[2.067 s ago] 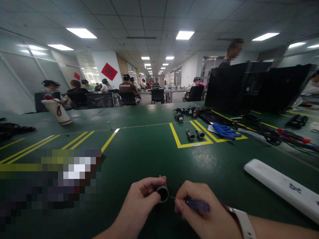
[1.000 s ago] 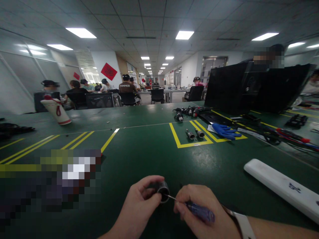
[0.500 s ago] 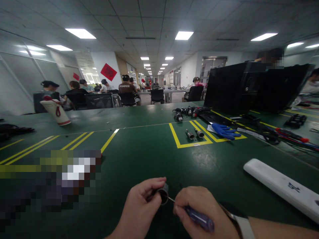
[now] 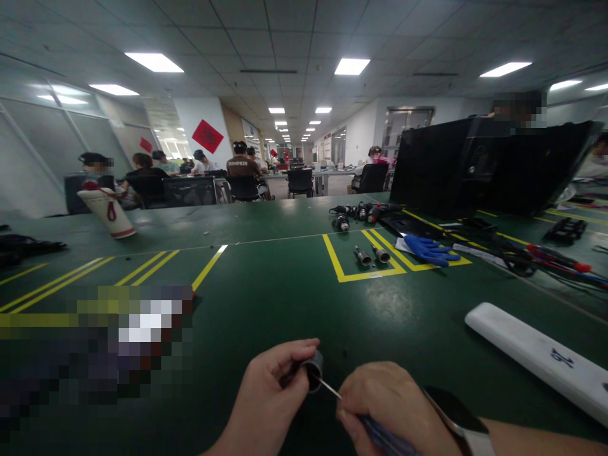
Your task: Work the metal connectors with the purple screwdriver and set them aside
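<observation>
Low in the middle of the head view, my left hand [image 4: 273, 392] is closed around a small grey metal cylinder [image 4: 315, 370], its open round end turned toward my right. My right hand [image 4: 387, 402] grips a screwdriver by its purple, partly see-through handle [image 4: 387, 438]. The thin metal shaft [image 4: 330, 387] slants up to the left, and its tip reaches into the cylinder's open end. The inside of the cylinder is too dark to make out. Two similar metal pieces [image 4: 363, 256] lie farther off inside a yellow tape outline [image 4: 338, 269].
A blue glove [image 4: 430, 250] lies beyond the tape at right. Nearer is a long white case [image 4: 536, 354]. Black tool parts [image 4: 342, 221] and a black computer tower [image 4: 437, 164] stand at the back. A white cup-like container [image 4: 108, 212] leans at left. Several people sit beyond the green table [image 4: 266, 285].
My right hand has shifted slightly right and down, turning the wrist; more of the screwdriver shaft shows and less of its handle. My left hand has barely moved with the cylinder.
</observation>
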`<state>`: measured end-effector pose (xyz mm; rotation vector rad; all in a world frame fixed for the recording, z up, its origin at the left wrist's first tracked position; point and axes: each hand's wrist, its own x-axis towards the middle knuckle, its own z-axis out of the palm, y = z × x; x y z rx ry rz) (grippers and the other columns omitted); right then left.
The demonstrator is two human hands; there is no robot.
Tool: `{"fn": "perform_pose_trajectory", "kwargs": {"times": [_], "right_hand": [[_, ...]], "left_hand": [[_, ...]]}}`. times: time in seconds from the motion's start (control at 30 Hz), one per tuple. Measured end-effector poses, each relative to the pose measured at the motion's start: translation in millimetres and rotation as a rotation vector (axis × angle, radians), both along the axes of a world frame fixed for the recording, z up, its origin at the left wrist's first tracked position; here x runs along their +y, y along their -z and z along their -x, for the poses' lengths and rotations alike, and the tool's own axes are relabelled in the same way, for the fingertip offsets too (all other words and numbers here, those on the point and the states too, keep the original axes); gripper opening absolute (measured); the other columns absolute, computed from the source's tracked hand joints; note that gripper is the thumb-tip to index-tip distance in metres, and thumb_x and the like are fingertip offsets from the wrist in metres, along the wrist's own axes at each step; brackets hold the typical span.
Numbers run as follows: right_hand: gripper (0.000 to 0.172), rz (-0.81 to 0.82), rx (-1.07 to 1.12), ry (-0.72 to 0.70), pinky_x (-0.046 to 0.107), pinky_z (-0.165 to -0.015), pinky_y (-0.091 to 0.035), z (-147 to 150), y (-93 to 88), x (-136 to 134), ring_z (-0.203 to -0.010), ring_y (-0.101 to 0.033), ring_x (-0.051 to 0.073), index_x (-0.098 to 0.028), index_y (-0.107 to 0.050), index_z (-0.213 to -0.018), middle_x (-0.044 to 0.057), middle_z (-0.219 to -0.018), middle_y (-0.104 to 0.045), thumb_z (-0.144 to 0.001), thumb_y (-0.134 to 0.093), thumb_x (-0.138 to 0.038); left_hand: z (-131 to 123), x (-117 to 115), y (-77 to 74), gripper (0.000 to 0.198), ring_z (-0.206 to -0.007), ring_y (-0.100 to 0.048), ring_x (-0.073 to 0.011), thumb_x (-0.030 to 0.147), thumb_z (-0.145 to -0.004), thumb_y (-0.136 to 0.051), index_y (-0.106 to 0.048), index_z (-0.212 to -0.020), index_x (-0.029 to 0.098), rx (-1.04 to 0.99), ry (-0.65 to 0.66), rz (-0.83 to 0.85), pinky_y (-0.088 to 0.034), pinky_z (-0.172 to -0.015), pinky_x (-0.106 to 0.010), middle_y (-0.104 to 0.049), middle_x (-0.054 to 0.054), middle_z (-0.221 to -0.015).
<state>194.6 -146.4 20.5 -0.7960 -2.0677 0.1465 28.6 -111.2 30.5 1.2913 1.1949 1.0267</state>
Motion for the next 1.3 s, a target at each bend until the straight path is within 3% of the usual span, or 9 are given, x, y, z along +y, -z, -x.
{"fn": "perform_pose_trajectory", "kwargs": {"times": [0.37, 0.47, 0.53, 0.63, 0.77, 1.07, 1.3], "right_hand": [[0.016, -0.020, -0.009, 0.040, 0.022, -0.056, -0.047, 6, 3.3, 0, -0.054, -0.061, 0.012, -0.019, -0.051, -0.069, 0.002, -0.059, -0.065, -0.074, -0.043, -0.006], [0.016, 0.015, 0.002, 0.042, 0.023, -0.057, -0.046, 2, -3.6, -2, -0.055, -0.061, 0.013, -0.019, -0.052, -0.068, 0.002, -0.059, -0.065, -0.075, -0.044, -0.007], [0.015, 0.136, 0.042, 0.045, 0.024, -0.056, -0.045, -7, -14.5, -2, -0.055, -0.059, 0.013, -0.018, -0.054, -0.067, 0.002, -0.060, -0.063, -0.078, -0.046, -0.011], [0.020, 0.458, 0.240, 0.045, 0.021, -0.046, -0.039, -24, -30.2, 6, -0.046, -0.051, 0.010, -0.018, -0.051, -0.065, -0.001, -0.053, -0.056, -0.083, -0.044, -0.022], [0.021, 0.720, 0.347, 0.043, 0.020, -0.042, -0.035, -40, -31.7, 26, -0.043, -0.044, 0.009, -0.019, -0.045, -0.064, -0.004, -0.048, -0.049, -0.083, -0.045, -0.026], [0.019, 0.734, 0.237, 0.115, 0.023, -0.051, -0.039, -41, -15.0, 44, -0.048, -0.047, 0.010, -0.018, -0.045, -0.066, -0.005, -0.052, -0.048, -0.085, -0.044, -0.022], [0.018, 0.758, 0.265, 0.065, 0.023, -0.050, -0.038, -36, -10.2, 43, -0.049, -0.047, 0.011, -0.019, -0.046, -0.067, -0.005, -0.053, -0.049, -0.085, -0.044, -0.024]], "left_hand": [[0, -1, -1.6, 0.019, -0.092, -0.066, -0.0258, 0.013, -0.059, -0.059, -0.073, -0.071, 0.017, 0.032, 0.030, 0.000, -0.051, -0.084, -0.036, -0.073, -0.010, -0.095], [0, 0, -2.6, 0.018, -0.092, -0.066, -0.0247, 0.012, -0.059, -0.060, -0.072, -0.070, 0.017, 0.026, 0.034, -0.004, -0.051, -0.083, -0.034, -0.073, -0.009, -0.095], [2, 2, -4.8, 0.017, -0.090, -0.066, -0.0237, 0.013, -0.060, -0.060, -0.072, -0.072, 0.017, 0.024, 0.035, 0.013, -0.051, -0.082, -0.033, -0.073, -0.008, -0.094], [6, 7, -9.6, 0.020, -0.089, -0.066, -0.0226, 0.017, -0.066, -0.062, -0.071, -0.084, 0.017, -0.003, 0.024, 0.101, -0.051, -0.083, -0.034, -0.073, -0.007, -0.094], [12, 11, -10.9, 0.030, -0.095, -0.064, -0.0225, 0.017, -0.070, -0.062, -0.068, -0.100, 0.017, -0.148, 0.017, 0.230, -0.046, -0.091, -0.038, -0.071, -0.006, -0.099], [12, 12, -2.4, 0.036, -0.096, -0.064, -0.0204, 0.019, -0.071, -0.069, -0.064, -0.106, 0.017, -0.211, 0.058, 0.253, -0.047, -0.092, -0.034, -0.071, -0.006, -0.102], [9, 10, 0.4, 0.037, -0.099, -0.063, -0.0204, 0.024, -0.073, -0.067, -0.062, -0.109, 0.019, -0.133, 0.085, 0.239, -0.048, -0.091, -0.032, -0.070, -0.004, -0.105]]}}
